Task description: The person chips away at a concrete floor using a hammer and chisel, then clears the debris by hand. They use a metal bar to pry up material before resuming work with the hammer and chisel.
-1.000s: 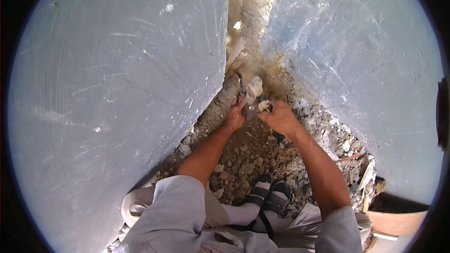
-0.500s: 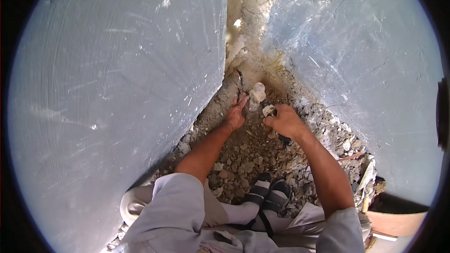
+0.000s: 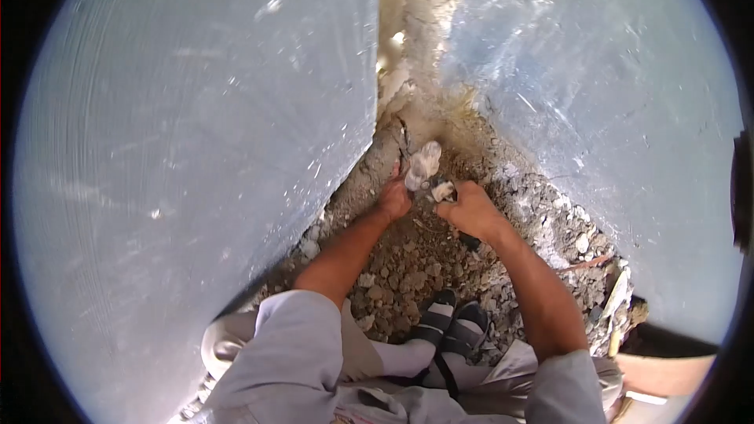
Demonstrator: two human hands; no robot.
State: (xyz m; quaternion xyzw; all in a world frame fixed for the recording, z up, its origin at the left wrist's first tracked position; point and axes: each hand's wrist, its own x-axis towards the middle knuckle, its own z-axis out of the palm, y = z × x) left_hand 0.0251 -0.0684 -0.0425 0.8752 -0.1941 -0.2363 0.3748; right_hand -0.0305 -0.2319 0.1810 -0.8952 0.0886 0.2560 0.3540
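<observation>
My left hand (image 3: 393,198) reaches down to the dirt in the corner, one finger stretched up toward a thin dark strip (image 3: 404,135) that sticks out of the soil. Its other fingers are partly hidden behind a pale, lumpy piece (image 3: 425,162). My right hand (image 3: 475,213) is closed around a dark-handled tool (image 3: 469,242) whose butt shows below the palm. Just ahead of that fist is a whitish, crusted part (image 3: 443,191), and the pale piece lies in line with it, close to my left fingers. I cannot tell what kind of tool it is.
Large grey panels rise on the left (image 3: 196,126) and right (image 3: 597,94), meeting near a narrow earthen gap (image 3: 424,23). Loose rubble (image 3: 408,267) covers the ground around my sandalled feet (image 3: 444,326). A brown curved container rim (image 3: 667,373) stands at lower right.
My right hand has moved slightly down and left with the tool. The pale piece has shifted the same way and now overlaps my left fingers. My left arm has hardly moved.
</observation>
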